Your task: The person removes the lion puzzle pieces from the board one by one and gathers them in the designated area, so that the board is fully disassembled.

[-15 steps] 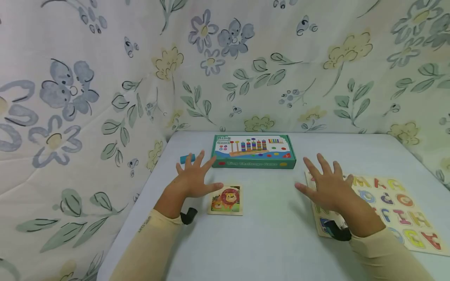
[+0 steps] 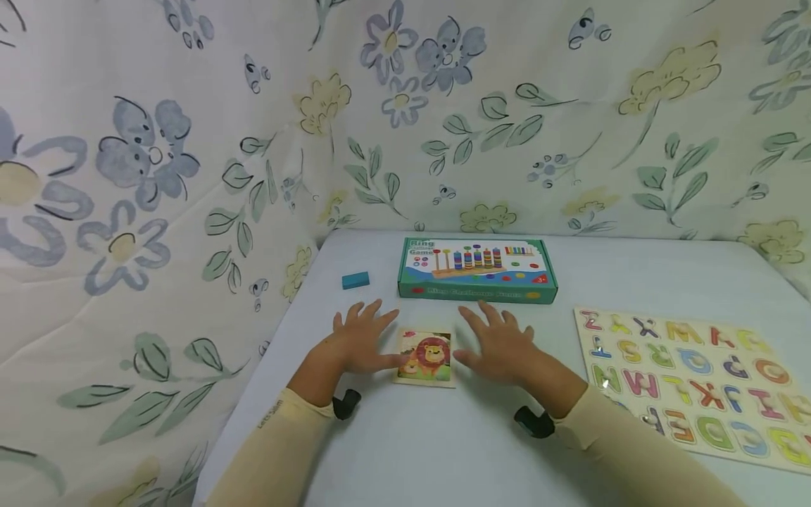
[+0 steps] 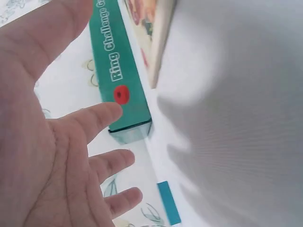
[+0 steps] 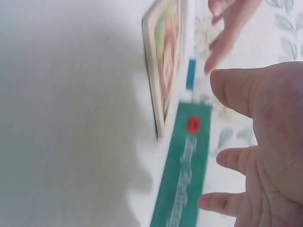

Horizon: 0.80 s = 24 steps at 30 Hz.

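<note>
Between the two hands lies a small square wooden lion picture puzzle (image 2: 433,355), flat on the white table (image 2: 412,451). My left hand (image 2: 362,341) hovers at its left side, fingers spread, the thumb overlapping its edge in the head view. To its right my right hand (image 2: 500,345) is held with fingers apart, thumb tip close to the puzzle's right edge. Both palms are bare; in the left wrist view the left hand (image 3: 57,127) shows straight fingers, and in the right wrist view the right hand (image 4: 265,142) holds nothing.
Behind the puzzle stands a green Ring Challenge Game box (image 2: 477,273). A small blue block (image 2: 355,280) lies left of the box. On the right is a wooden alphabet puzzle board (image 2: 690,380) with colourful letters. A floral cloth (image 2: 253,127) hangs behind and at the left.
My right hand has moved left, from over the alphabet board to beside the lion puzzle. The left hand stays at the puzzle's left. The head view has shifted slightly to the right.
</note>
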Available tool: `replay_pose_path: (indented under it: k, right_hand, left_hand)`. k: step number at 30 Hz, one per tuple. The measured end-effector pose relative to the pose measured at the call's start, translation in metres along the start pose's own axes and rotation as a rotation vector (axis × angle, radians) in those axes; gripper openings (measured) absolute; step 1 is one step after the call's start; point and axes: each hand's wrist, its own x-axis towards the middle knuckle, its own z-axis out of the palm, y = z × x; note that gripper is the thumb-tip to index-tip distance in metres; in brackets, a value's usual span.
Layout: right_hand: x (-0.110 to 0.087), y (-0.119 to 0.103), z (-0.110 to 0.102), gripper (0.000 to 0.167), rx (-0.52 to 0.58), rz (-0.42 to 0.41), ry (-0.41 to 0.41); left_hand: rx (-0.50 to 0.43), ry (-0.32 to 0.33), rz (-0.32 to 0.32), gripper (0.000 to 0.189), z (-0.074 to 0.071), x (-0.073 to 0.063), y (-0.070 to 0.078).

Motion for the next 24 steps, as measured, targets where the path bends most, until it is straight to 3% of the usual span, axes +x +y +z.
replay_pose_path:
  k: [9, 24]
  right_hand:
    - [0.028, -0.049, 0.016, 0.072, 0.027, -0.072, -0.077]
    - [0.040, -0.069, 0.029, 0.057, -0.009, -0.174, -0.026]
  left_hand:
    - [-0.004, -0.029, 0.013, 0.096, 0.010, 0.005, 0.002]
    - [-0.045, -0.065, 0.030, 0.090, 0.017, 0.000, 0.003]
